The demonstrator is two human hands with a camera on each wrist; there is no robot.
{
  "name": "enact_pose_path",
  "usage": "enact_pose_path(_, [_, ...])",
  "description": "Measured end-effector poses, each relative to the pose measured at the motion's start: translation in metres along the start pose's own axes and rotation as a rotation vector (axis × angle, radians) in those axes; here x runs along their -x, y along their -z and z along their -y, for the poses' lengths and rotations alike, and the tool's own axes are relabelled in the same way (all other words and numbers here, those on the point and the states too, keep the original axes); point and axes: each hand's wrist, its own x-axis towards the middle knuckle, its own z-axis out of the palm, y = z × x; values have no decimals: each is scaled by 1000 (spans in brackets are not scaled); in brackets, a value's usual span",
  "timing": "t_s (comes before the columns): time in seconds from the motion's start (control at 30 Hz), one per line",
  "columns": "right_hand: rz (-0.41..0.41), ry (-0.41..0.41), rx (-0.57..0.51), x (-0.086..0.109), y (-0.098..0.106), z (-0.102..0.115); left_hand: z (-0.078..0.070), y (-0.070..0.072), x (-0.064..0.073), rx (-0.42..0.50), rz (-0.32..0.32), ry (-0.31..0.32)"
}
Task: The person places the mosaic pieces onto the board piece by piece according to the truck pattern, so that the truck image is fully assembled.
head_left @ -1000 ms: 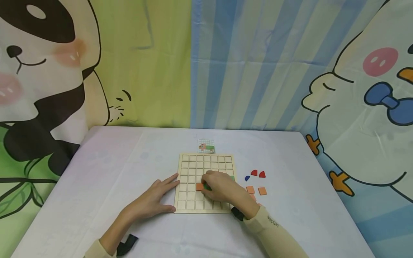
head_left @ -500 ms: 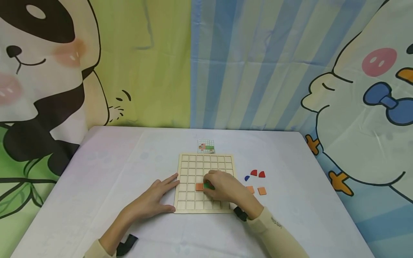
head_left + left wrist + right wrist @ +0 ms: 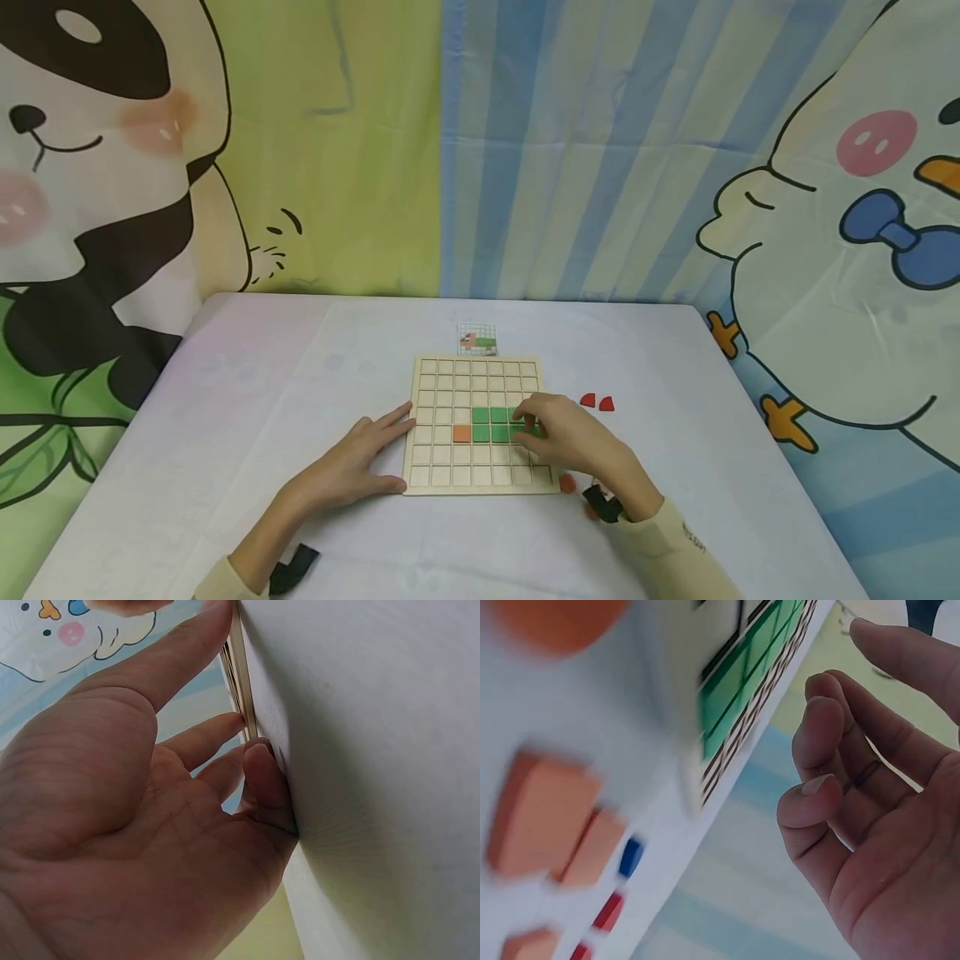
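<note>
A wooden grid board (image 3: 482,477) lies on the table, with two rows of green square tiles (image 3: 490,424) and one orange tile (image 3: 461,433) at their left end. My left hand (image 3: 367,458) rests against the board's left side, thumb near the front corner and extended fingers along the edge; the left wrist view shows its thumb and fingertips touching the rim. Over the right end of the green rows hovers my right hand (image 3: 566,429), partly covering them. In the right wrist view its thumb stands apart from the loosely bent fingers, nothing between them.
Behind the board lies a small picture card (image 3: 477,339). To the right are red quarter-round pieces (image 3: 587,400). The right wrist view also shows loose orange tiles (image 3: 547,817) and a blue piece (image 3: 631,857). A round orange piece (image 3: 567,483) lies beside the board's front right corner.
My right hand has drawn back to the right from the middle of the board, uncovering the green tiles beside the orange one. The left hand has stayed in place.
</note>
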Motion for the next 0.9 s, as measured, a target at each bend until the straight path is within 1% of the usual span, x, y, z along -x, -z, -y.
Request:
enact_pose_path(0.1, [-16, -21, -34, 12, 4, -9, 0, 0, 0, 1, 0, 4])
enact_pose_path(0.3, [-27, -91, -123, 36, 9, -32, 2, 0, 0, -1, 0, 7])
enact_pose_path(0.47, [-55, -143, -157, 57, 13, -53, 2, -1, -1, -5, 2, 7])
enact_pose_path(0.57, [-76, -190, -155, 67, 15, -64, 1, -1, -1, -7, 1, 7])
enact_pose_path(0.7, [-78, -263, -140, 78, 15, -78, 1, -1, -1, -8, 1, 7])
enact_pose_path(0.9, [-78, -334, -128, 87, 14, -97, 0, 0, -1, -8, 0, 6])
